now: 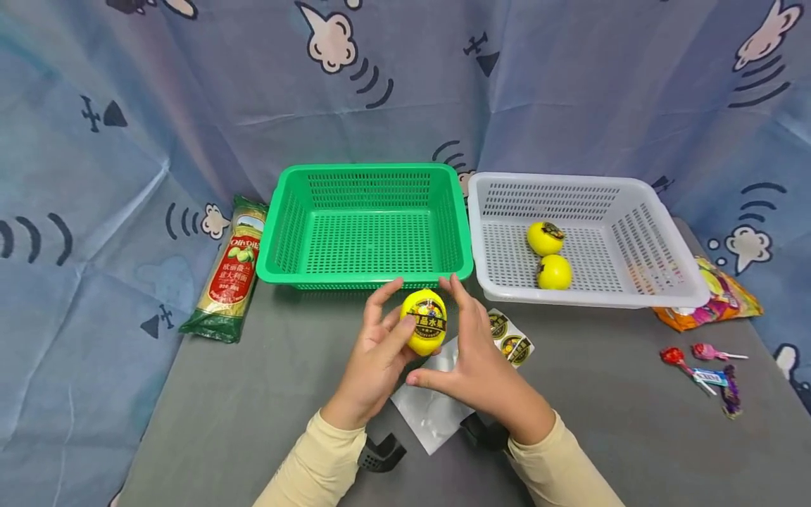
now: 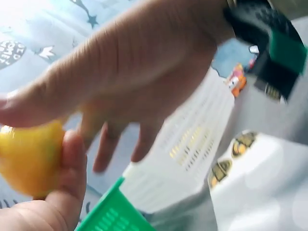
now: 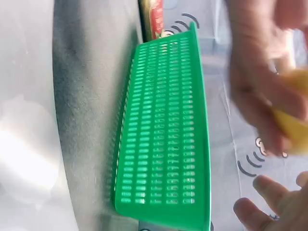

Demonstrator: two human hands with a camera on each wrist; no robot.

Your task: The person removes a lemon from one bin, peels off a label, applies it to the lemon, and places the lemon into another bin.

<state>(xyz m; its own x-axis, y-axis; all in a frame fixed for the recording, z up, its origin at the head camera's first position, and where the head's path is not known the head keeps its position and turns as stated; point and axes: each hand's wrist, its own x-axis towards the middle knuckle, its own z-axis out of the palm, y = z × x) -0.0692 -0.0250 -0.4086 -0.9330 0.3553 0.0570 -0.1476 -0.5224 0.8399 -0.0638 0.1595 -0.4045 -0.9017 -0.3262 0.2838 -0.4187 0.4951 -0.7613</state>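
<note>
In the head view, a yellow lemon with a black fruit sticker on its front is held up by my left hand, the thumb pressed near the sticker. Just right of it, my right hand has its thumb and fingers spread apart, with nothing between them. The left wrist view has the lemon at its left edge, blurred. Below the hands lies a silvery sheet, partly hidden, with round black-and-gold stickers at its upper right.
A green basket stands behind the hands. Beside it a white basket holds two lemons. A pasta packet lies at left; lollipops, small wrapped sweets and a colourful bag lie at right.
</note>
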